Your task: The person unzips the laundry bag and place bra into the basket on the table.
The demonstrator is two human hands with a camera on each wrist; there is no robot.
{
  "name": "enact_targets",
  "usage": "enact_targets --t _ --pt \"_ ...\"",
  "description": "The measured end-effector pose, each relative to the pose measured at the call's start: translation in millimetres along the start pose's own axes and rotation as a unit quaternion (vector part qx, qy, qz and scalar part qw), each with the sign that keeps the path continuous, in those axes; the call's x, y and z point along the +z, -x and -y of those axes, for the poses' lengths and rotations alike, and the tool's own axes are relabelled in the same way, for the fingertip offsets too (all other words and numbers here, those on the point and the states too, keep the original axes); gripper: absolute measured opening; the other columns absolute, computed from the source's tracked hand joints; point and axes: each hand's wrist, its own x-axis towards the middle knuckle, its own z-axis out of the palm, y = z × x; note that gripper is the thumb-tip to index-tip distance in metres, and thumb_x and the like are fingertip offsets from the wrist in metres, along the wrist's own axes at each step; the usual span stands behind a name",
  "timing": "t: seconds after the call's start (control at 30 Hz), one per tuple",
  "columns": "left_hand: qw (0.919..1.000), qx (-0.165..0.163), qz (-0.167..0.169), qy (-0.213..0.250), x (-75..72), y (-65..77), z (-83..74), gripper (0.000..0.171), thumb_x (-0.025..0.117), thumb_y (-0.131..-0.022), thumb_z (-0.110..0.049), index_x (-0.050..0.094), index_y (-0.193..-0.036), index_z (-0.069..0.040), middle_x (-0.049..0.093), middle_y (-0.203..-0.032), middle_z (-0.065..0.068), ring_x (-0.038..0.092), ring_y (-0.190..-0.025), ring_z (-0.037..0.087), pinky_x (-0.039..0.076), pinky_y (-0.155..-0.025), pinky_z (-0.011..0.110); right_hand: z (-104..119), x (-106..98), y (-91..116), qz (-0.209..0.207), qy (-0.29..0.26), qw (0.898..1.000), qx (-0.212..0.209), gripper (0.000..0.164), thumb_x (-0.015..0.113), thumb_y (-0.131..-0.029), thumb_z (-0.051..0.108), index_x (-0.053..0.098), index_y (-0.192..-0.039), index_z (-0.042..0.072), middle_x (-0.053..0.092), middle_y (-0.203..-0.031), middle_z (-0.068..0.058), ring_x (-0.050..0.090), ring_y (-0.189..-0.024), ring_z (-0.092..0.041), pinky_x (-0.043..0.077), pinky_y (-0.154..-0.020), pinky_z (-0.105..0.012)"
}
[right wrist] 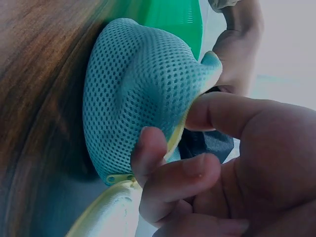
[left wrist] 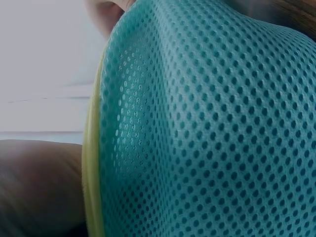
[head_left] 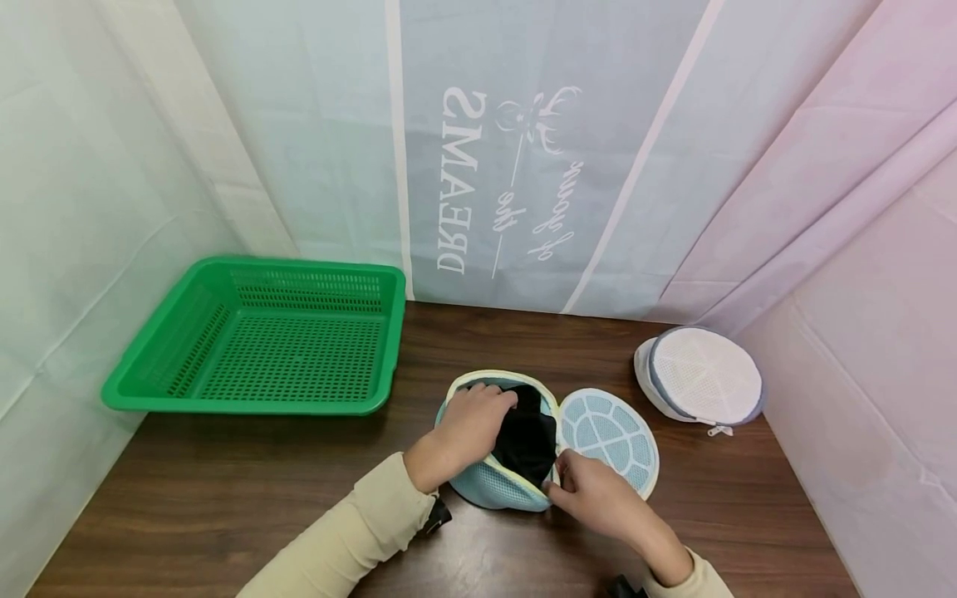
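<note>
A light-blue mesh laundry bag [head_left: 493, 490] with a yellow-trimmed rim stands on the table, its round lid [head_left: 609, 436] folded out to the right. Black cloth [head_left: 527, 440] lies inside. My left hand [head_left: 467, 423] reaches over the rim onto the black cloth; its fingertips are hidden, so I cannot tell whether they grip it. With thumb and finger, my right hand [head_left: 598, 494] pinches the bag's rim near the lid's hinge side. In the right wrist view, the thumb [right wrist: 202, 113] lies inside the rim and a fingertip [right wrist: 150, 145] outside. Mesh fills most of the left wrist view.
A green perforated basket [head_left: 250, 407] sits at the back left of the brown wooden table [head_left: 262, 490]. A white mesh bag [head_left: 706, 374] with a grey-blue edge and zipper pull stands at the right, by the curtain. Curtains [head_left: 516, 166] enclose the back and sides.
</note>
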Motion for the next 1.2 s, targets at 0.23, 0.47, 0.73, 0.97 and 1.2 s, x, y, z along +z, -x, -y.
enact_targets --t 0.23,0.47,0.73,0.97,1.2 --pt "0.9991 -0.01 -0.001 0.042 3.8 -3.6 6.7 0.04 0.074 -0.09 -0.003 0.061 -0.127 -0.011 0.071 -0.11 0.004 0.064 -0.101 0.025 0.056 -0.08 0.037 0.2 5.7 -0.6 -0.017 0.006 0.999 0.048 0.021 0.068 -0.088 0.019 0.053 -0.075 0.015 0.047 -0.06 0.005 0.043 -0.053 -0.01 0.034 -0.049 -0.027" --pt "0.9988 -0.013 0.022 0.042 4.7 -5.6 9.4 0.046 0.074 -0.091 -0.006 0.061 -0.135 -0.011 0.068 -0.123 0.005 0.061 -0.113 0.027 0.054 -0.091 0.039 1.5 6.9 -0.4 -0.02 0.013 0.998 0.057 0.02 0.069 -0.087 0.019 0.052 -0.075 0.016 0.048 -0.06 0.004 0.044 -0.053 -0.011 0.033 -0.049 -0.027" --pt "0.9977 0.0 0.007 0.068 3.3 -4.0 10.4 0.037 0.072 -0.091 0.0 0.066 -0.122 -0.019 0.062 -0.115 0.004 0.06 -0.106 0.023 0.054 -0.085 0.039 -1.0 7.0 -0.8 -0.014 0.008 0.998 0.055 0.021 0.069 -0.088 0.022 0.053 -0.077 0.015 0.048 -0.061 0.004 0.044 -0.053 -0.012 0.034 -0.049 -0.027" --pt "0.9913 0.02 0.038 0.125 -0.3 -4.4 17.9 0.038 0.071 -0.09 0.0 0.061 -0.124 -0.014 0.068 -0.123 0.004 0.063 -0.113 0.025 0.053 -0.092 0.04 -1.0 7.3 -0.4 -0.017 0.014 0.998 0.052 0.021 0.069 -0.088 0.022 0.052 -0.077 0.016 0.048 -0.061 0.004 0.043 -0.053 -0.011 0.034 -0.049 -0.027" --pt "0.9865 0.028 0.104 0.124 -2.7 -4.8 29.9 0.052 0.079 -0.089 -0.016 0.059 -0.136 -0.007 0.062 -0.131 0.01 0.058 -0.123 0.025 0.047 -0.103 0.039 -1.1 7.6 0.1 -0.015 0.016 0.999 0.048 0.02 0.071 -0.087 0.023 0.055 -0.076 0.016 0.048 -0.061 0.005 0.044 -0.053 -0.011 0.035 -0.049 -0.027"
